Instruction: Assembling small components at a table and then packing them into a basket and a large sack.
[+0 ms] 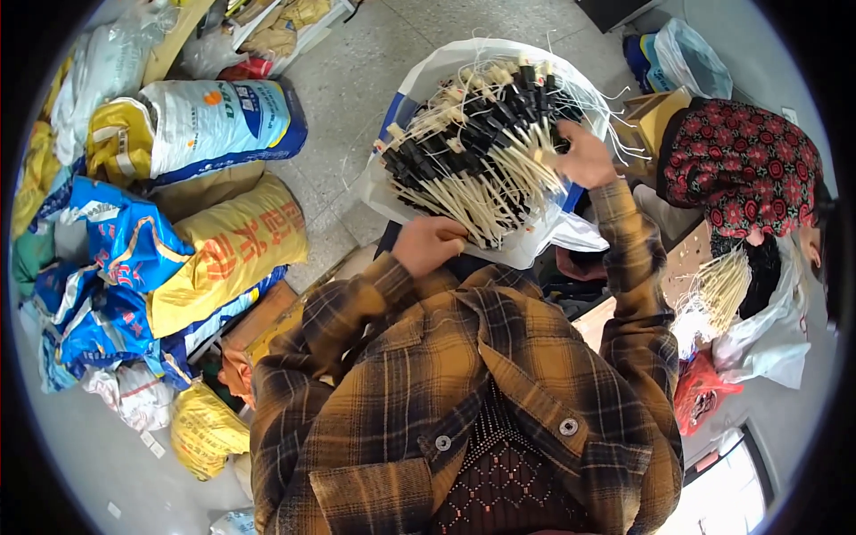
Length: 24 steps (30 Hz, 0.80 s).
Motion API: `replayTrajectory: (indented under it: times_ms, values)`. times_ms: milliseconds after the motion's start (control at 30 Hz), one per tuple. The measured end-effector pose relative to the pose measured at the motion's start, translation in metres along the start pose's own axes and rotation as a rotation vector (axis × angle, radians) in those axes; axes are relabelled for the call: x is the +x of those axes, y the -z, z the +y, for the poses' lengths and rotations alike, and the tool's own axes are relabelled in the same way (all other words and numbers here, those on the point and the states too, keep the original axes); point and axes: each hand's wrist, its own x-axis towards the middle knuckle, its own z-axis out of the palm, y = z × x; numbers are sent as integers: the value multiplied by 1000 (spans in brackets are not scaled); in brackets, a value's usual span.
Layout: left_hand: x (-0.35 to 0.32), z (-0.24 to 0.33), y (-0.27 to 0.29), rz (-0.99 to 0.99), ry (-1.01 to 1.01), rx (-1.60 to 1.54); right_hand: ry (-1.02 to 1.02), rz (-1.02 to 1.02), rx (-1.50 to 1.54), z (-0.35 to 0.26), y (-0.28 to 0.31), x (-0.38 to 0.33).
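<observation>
A large heap of short cream wires with black sleeves and small pale end connectors fills a white sack with its mouth spread wide in front of me. My left hand is at the heap's near left edge. Its thumb and fingers are pinched together by the wire ends; what is between them is too small to make out. At the right side of the heap, my right hand touches the wires with thumb and forefinger apart. Some of its fingers are hidden.
Stuffed blue and yellow sacks are piled along the left. On the right, another person in a red-patterned black garment bends beside a cardboard box. Close to that person lies a bundle of pale wires, with a red bag nearer me.
</observation>
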Motion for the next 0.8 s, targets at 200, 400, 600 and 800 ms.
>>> replayTrajectory:
  times_ms: [200,400,600,800]
  values:
    - [30,29,52,806,-968,1257,-19,296,357,-13,-24,47]
    - [84,15,35,869,-749,1105,289,207,-23,-42,-31,124]
    - [66,45,60,569,-495,953,31,-70,-53,-71,3,162]
    - [85,4,90,511,-842,1163,474,408,-331,-54,-18,142]
